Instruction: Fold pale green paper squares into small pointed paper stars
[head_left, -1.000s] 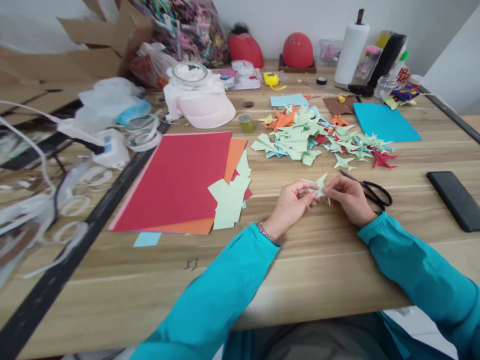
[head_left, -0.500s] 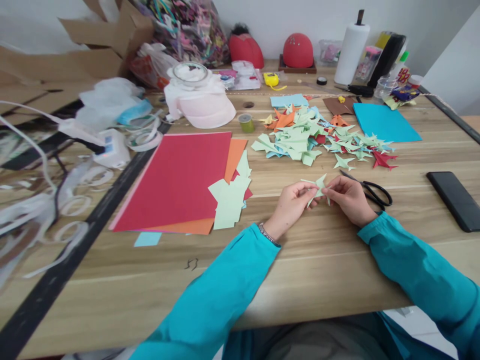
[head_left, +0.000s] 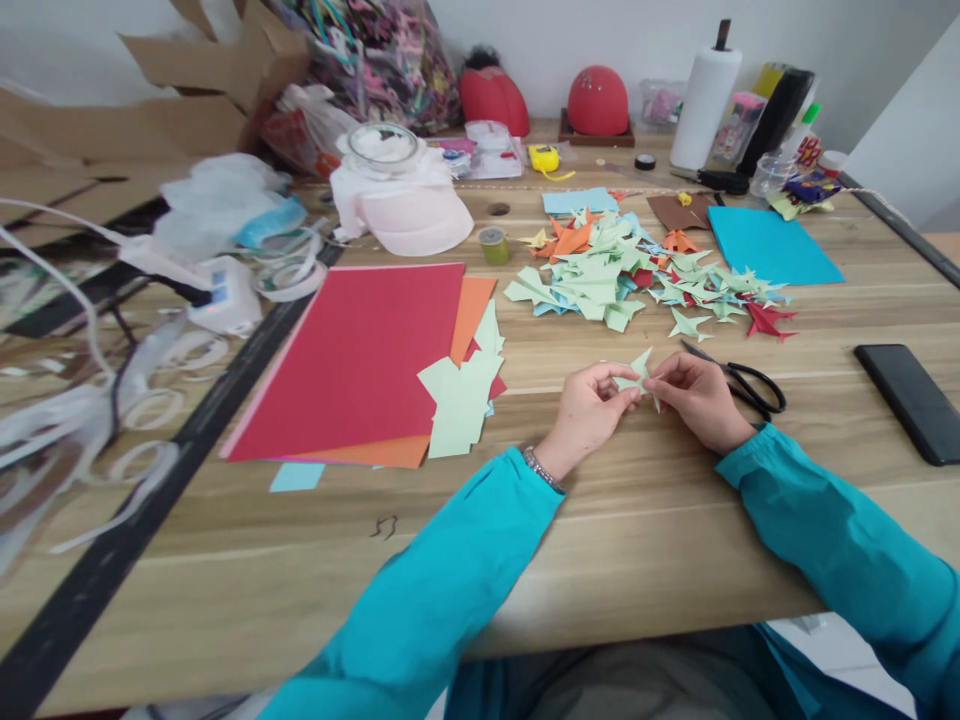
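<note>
My left hand (head_left: 589, 410) and my right hand (head_left: 696, 395) meet over the wooden table (head_left: 525, 540), both pinching a small pale green folded paper figure (head_left: 639, 373) between their fingertips. The figure has pointed tips that stick up above my fingers. Black scissors (head_left: 742, 378) lie just right of my right hand. Beyond my hands spreads a pile of folded paper figures (head_left: 637, 275), mostly green with some orange, red and blue. Left of my left hand lie pale green paper offcuts (head_left: 457, 400) on red and orange sheets (head_left: 360, 360).
A black phone (head_left: 911, 400) lies at the right edge. A blue sheet (head_left: 769, 245) sits at the back right, a paper towel roll (head_left: 701, 95) behind it. A green thread spool (head_left: 493, 245), a pink cap (head_left: 409, 215), tape rolls and cardboard clutter the left and back.
My fingers have shifted slightly on the green paper figure; hands and everything else stay in place.
</note>
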